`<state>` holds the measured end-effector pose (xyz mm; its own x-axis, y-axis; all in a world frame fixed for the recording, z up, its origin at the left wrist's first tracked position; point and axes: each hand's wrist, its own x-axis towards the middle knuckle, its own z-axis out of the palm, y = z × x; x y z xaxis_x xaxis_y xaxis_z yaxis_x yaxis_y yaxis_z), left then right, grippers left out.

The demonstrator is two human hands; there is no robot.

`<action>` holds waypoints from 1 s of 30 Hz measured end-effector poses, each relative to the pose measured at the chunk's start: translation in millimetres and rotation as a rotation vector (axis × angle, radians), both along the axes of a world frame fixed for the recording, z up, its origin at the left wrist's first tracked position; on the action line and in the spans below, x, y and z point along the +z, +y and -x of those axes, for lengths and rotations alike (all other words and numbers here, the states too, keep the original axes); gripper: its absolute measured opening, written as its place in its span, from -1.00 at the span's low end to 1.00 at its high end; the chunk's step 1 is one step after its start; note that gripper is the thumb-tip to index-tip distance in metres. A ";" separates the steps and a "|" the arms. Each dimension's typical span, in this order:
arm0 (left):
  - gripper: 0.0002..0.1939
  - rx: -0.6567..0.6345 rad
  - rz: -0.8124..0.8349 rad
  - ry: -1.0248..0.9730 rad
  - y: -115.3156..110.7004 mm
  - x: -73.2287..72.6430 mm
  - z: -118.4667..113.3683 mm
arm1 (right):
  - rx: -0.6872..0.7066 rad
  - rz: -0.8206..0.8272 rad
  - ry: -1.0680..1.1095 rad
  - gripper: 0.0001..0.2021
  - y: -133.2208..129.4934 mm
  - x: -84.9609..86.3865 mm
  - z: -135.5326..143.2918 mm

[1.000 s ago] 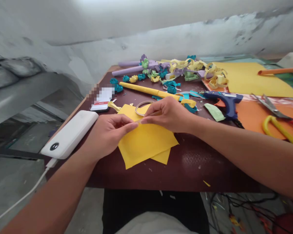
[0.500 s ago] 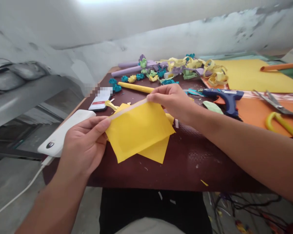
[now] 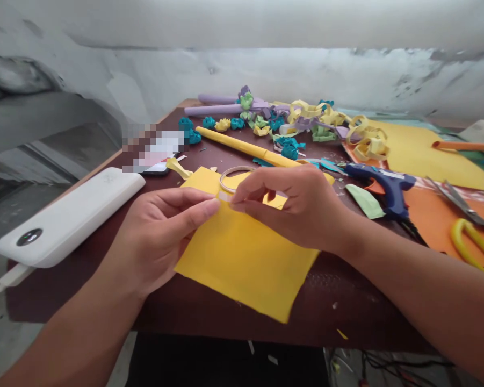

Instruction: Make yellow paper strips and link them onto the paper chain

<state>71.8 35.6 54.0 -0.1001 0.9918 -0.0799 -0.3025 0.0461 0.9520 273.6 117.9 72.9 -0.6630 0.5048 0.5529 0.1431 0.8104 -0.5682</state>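
Note:
My left hand (image 3: 161,236) is closed, thumb and forefinger pinching the top edge of a yellow paper sheet (image 3: 242,263). Right beside it, my right hand (image 3: 290,201) pinches at a short pale strip of tape (image 3: 224,197) on that edge. Behind its fingertips shows a thin pale ring (image 3: 221,180); whether it is a tape roll or a curled strip I cannot tell. More yellow paper (image 3: 203,177) lies beneath, and a yellow paper tube (image 3: 242,145) lies beyond.
A white power bank (image 3: 76,215) and a phone (image 3: 157,150) lie left. Paper flowers (image 3: 221,124) and curled paper strips (image 3: 326,115) fill the back. To the right are a blue glue gun (image 3: 387,185), scissors (image 3: 463,207) and orange paper (image 3: 423,209).
My right hand has come left and down, close to my left hand. The yellow sheet's free edge hangs lower, and a pale ring shows behind my right fingers. The view has shifted.

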 end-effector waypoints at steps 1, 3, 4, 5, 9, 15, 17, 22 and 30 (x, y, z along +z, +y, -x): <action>-0.86 -0.018 -0.014 0.029 0.0 -1.3 1.9 | 0.028 -0.034 -0.009 -0.95 -0.3 0.1 0.7; -0.87 -0.056 -0.056 0.079 0.4 -3.3 4.3 | 0.058 -0.115 0.004 -0.93 -1.8 1.0 2.1; -0.88 -0.073 -0.076 0.080 0.7 -4.0 4.9 | 0.056 -0.156 0.026 -0.92 -2.6 1.5 2.6; -0.86 -0.093 -0.089 0.064 0.9 -4.6 5.1 | 0.044 -0.189 0.045 -0.92 -3.6 2.0 2.9; -0.91 -0.133 -0.095 0.017 0.1 -6.8 4.1 | 0.015 -0.223 0.057 -0.92 -6.7 2.8 3.1; -0.94 -0.059 -0.190 0.214 -0.7 -13.4 5.6 | 0.031 -0.238 0.102 -0.93 -5.4 -2.0 3.8; -0.91 -0.046 -0.208 0.241 -0.7 -15.4 6.7 | 0.061 -0.267 0.114 -0.93 -4.4 -3.1 4.1; -0.87 -0.050 -0.232 0.304 -2.5 -16.0 8.6 | 0.033 -0.290 0.012 -0.91 -5.0 -1.9 3.7; -0.84 -0.062 -0.216 0.353 -2.7 -12.9 6.9 | 0.006 -0.291 0.017 -0.95 -5.5 -2.6 5.3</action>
<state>64.9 32.9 41.1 -0.0237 0.9869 0.1594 0.0409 -0.1584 0.9865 268.3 112.4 70.3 -0.6550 0.3197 0.6847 0.1305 0.9403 -0.3143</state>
